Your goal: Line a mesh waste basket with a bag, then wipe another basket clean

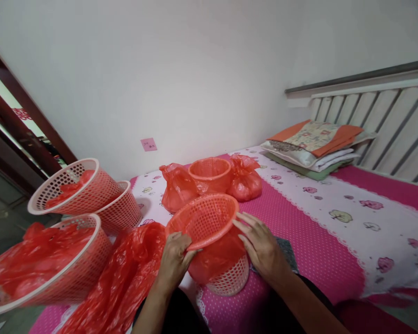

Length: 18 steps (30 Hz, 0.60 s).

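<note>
A pale plastic lattice basket [231, 280] stands on the bed in front of me, tilted slightly towards me. A thin red plastic bag [214, 262] lines it and is folded over the rim, hanging partway down the outside; the basket's lower lattice shows bare. My left hand [177, 253] is closed on the bag and rim at the near left. On the right side, my right hand [259, 239] rests with fingers stretched and spread against the rim and bag. Beside my left arm lies a crumpled heap of red plastic bags [125, 273].
Pink baskets [106, 185] with red bags inside stand at left, one large basket [94, 262] nearest. Behind are a red-covered basket [209, 169] and two gathered red bags [179, 188]. Folded bedding [316, 144] lies by the headboard [379, 125]. A dark grey item [286, 253] sits behind my right wrist.
</note>
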{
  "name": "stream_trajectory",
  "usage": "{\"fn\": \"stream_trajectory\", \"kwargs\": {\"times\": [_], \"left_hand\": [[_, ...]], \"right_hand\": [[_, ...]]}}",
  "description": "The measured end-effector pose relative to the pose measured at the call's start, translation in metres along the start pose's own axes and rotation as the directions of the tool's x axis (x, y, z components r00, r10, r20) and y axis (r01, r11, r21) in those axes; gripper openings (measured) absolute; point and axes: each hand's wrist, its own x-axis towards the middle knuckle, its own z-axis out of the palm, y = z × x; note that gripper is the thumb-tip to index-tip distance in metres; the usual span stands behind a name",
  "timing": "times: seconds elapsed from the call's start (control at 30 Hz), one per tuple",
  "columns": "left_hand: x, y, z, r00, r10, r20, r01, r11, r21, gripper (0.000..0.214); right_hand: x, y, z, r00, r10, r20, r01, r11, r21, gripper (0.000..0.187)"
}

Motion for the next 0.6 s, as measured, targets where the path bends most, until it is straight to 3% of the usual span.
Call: {"fn": "stream_trajectory", "kwargs": {"times": [0.2,0.3,0.33,0.43,0.6], "left_hand": [[0.001,-0.011,-0.005,0.997,0.055,0.06,-0.051,0.996,-0.07,0.043],[0.0,-0.009,-0.012,0.998,0.046,0.053,-0.042,0.997,-0.067,0.024],[0.0,-0.006,-0.014,0.998,0.047,0.042,-0.045,0.998,-0.048,0.024],[0.001,0.015,-0.019,0.998,0.065,0.023,-0.066,0.997,0.037,0.054],[0.009,0.055,-0.007,0.994,0.094,0.051,-0.098,0.991,0.09,0.041]], "right_hand": [[0.013,0.014,0.011,0.992,-0.105,0.073,0.102,0.994,0.041,0.033],[0.015,0.013,0.015,0.991,-0.121,0.064,0.118,0.992,0.048,0.029],[0.015,0.011,0.015,0.991,-0.12,0.06,0.117,0.992,0.045,0.029],[0.015,0.002,0.017,0.991,-0.119,0.058,0.116,0.992,0.042,0.026],[0.013,-0.021,0.026,0.991,-0.088,0.096,0.083,0.995,0.053,0.026]]}}
